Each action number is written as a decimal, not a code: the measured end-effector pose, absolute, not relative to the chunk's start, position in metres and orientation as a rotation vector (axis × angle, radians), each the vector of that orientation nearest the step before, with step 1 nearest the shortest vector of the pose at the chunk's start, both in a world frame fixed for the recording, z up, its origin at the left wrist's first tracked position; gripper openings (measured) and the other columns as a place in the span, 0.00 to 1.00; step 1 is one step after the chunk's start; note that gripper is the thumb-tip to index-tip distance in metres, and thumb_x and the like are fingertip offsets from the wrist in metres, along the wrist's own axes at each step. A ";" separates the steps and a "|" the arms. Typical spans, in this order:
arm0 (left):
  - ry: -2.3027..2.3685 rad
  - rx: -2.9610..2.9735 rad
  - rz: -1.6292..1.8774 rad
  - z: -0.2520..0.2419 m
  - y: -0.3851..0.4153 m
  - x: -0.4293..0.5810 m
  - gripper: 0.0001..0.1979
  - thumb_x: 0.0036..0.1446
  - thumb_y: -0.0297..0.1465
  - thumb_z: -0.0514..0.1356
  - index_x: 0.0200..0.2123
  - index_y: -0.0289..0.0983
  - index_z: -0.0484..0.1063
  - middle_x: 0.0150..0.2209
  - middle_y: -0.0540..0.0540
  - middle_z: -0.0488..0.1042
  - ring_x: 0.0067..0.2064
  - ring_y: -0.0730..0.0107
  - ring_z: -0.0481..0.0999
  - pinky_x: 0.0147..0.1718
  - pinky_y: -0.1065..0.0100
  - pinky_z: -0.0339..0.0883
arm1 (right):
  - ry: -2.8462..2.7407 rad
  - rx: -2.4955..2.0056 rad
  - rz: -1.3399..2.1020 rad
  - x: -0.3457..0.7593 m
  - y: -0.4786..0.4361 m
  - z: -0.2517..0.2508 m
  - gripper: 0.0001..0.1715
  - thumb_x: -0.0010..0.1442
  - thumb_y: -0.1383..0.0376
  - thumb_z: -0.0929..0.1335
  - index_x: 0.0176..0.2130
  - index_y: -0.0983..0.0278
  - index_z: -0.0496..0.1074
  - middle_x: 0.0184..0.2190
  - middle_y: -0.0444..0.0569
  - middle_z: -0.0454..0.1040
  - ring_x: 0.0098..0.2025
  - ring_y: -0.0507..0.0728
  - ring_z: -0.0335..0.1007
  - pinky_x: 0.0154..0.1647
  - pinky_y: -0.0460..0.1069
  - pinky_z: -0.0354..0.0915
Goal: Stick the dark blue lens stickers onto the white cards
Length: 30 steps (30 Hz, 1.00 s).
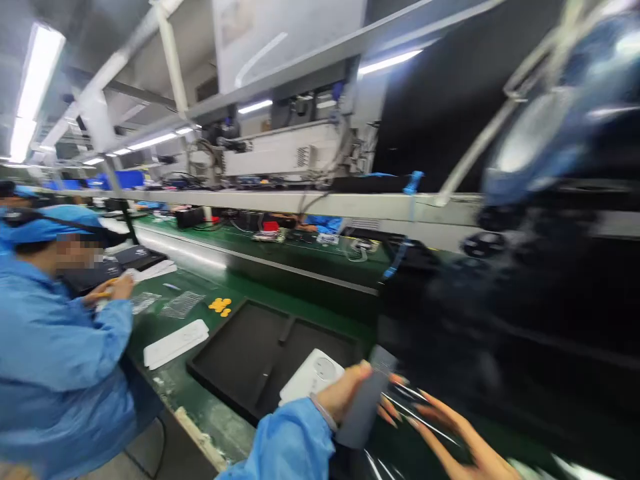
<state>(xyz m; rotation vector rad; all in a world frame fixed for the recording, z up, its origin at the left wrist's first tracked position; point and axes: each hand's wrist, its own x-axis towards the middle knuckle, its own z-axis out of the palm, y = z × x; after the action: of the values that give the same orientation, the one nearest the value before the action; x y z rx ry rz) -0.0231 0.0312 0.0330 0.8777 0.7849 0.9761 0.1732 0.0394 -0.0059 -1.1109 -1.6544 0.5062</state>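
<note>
My left hand (343, 393), in a blue sleeve, is closed around a dark grey flat rectangular piece (364, 407). The thumb lies on its near side, and fingertips show past its far edge. To the right, my right hand (453, 427) has its fingers stretched and apart. Glossy streaks, like clear film (425, 417), run between the two hands; whether the right fingers grip it is unclear. Just left of my left hand, a white card or box (313, 377) with a round picture rests on a black divided tray (240, 353).
A co-worker in blue (55, 353) sits at the left, hands on a small item. On the green bench lie white cards (175, 343), orange pieces (220, 305) and clear bags (183, 305). A shelf rail (280, 203) runs above; a large dark surface (525, 320) fills the right.
</note>
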 end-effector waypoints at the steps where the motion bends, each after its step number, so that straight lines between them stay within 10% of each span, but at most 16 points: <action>1: 0.827 0.853 1.067 0.034 0.032 -0.024 0.39 0.58 0.58 0.48 0.54 0.29 0.72 0.24 0.45 0.74 0.26 0.68 0.73 0.40 0.63 0.68 | -1.665 -1.119 0.516 0.172 0.037 -0.003 0.31 0.51 0.41 0.70 0.44 0.59 0.76 0.36 0.50 0.81 0.37 0.64 0.79 0.42 0.56 0.74; 9: 1.077 0.675 1.030 0.039 0.049 -0.027 0.27 0.58 0.50 0.57 0.44 0.31 0.74 0.60 0.35 0.66 0.30 0.70 0.77 0.32 0.65 0.74 | -1.407 -1.268 0.481 0.191 0.039 0.004 0.22 0.61 0.48 0.65 0.39 0.62 0.76 0.39 0.53 0.79 0.43 0.63 0.75 0.49 0.58 0.68; 15: 1.154 0.612 1.039 0.046 0.046 -0.020 0.28 0.57 0.52 0.57 0.44 0.31 0.74 0.58 0.33 0.67 0.30 0.70 0.77 0.32 0.64 0.75 | -1.307 -1.582 0.480 0.213 0.047 -0.024 0.26 0.53 0.47 0.68 0.43 0.63 0.73 0.40 0.57 0.78 0.33 0.63 0.74 0.36 0.56 0.69; 22: 1.157 0.589 0.934 0.050 0.051 -0.028 0.31 0.57 0.54 0.55 0.42 0.29 0.75 0.57 0.32 0.70 0.27 0.75 0.74 0.30 0.66 0.74 | -1.206 -1.231 1.301 0.202 0.043 -0.030 0.38 0.47 0.58 0.74 0.55 0.63 0.64 0.31 0.48 0.78 0.34 0.61 0.77 0.39 0.56 0.73; 30: 0.886 0.567 0.867 0.066 0.045 -0.047 0.41 0.61 0.57 0.39 0.48 0.27 0.74 0.50 0.28 0.76 0.21 0.73 0.71 0.20 0.69 0.68 | -1.400 -0.944 0.873 0.195 0.028 0.010 0.16 0.58 0.58 0.70 0.46 0.58 0.73 0.57 0.55 0.67 0.49 0.61 0.73 0.50 0.57 0.73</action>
<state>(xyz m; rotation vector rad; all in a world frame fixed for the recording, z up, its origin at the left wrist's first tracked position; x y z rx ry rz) -0.0468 0.0453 0.0658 0.5673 0.8862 0.8673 0.1951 0.0276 0.0096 -0.9440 -1.3998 0.8729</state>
